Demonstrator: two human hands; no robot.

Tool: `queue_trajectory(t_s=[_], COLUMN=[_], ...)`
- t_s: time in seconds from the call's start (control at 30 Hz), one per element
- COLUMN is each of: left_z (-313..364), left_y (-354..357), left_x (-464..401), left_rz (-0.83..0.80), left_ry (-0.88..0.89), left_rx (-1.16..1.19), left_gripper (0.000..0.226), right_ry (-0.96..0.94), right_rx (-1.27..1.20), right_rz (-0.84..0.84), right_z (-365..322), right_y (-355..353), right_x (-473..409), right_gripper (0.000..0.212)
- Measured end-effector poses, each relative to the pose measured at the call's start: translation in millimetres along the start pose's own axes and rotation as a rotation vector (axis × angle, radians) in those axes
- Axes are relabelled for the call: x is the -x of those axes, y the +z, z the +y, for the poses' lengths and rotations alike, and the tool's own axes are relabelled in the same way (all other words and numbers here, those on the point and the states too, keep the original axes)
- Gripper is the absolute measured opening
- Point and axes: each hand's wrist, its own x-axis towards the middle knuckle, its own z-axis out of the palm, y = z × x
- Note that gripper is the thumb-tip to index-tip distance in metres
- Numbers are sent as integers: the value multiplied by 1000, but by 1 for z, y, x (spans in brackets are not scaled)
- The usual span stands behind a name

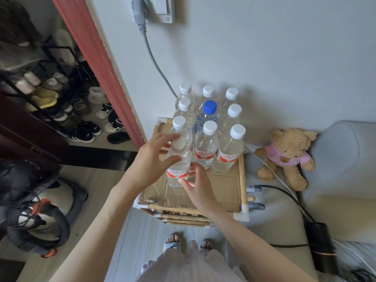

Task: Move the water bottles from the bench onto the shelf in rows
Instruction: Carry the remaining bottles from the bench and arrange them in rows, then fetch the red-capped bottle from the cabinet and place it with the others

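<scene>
**Bottles on shelf top; both hands at the front-left bottle**

The shelf [242, 176], a bamboo rack topped with cardboard [223, 192], carried ten upright water bottles. Nine stood in three rows against the wall; one had a blue cap [210, 107]. The tenth bottle [177, 165] stood in front of the left column. The left hand [151, 159] had fingers spread and relaxed around it; grip could not be confirmed. The right hand [198, 187] touched its lower side with loose fingers. A teddy bear [286, 155] sat to the right.
</scene>
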Motion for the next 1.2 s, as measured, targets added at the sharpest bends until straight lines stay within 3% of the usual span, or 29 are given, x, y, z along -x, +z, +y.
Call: queue_trajectory(t_s=[0.47, 0.7, 0.9, 1.07, 1.13, 1.2], left_z=[-2, -6, -10, -19, -32, -42], left_y=[2, 4, -2, 5, 14, 28], left_x=[-4, 2, 8, 45, 76, 113], left_rz=[52, 44, 1, 52, 88, 104], left_ry=[17, 29, 26, 46, 116, 50], left_rx=[40, 50, 26, -164, -377, -495], left_gripper=[41, 48, 58, 59, 64, 67], right_ry=[31, 114, 35, -170, -236, -310], right_rx=[-6, -64, 15, 297, 414, 502], right_rz=[-11, -88, -98, -72, -140, -244], right_z=[-5, -8, -6, -2, 1, 3], right_y=[-4, -10, -28, -44, -46, -46], right_x=[-4, -3, 17, 32, 40, 51], right_gripper=[45, 50, 55, 54, 55, 59])
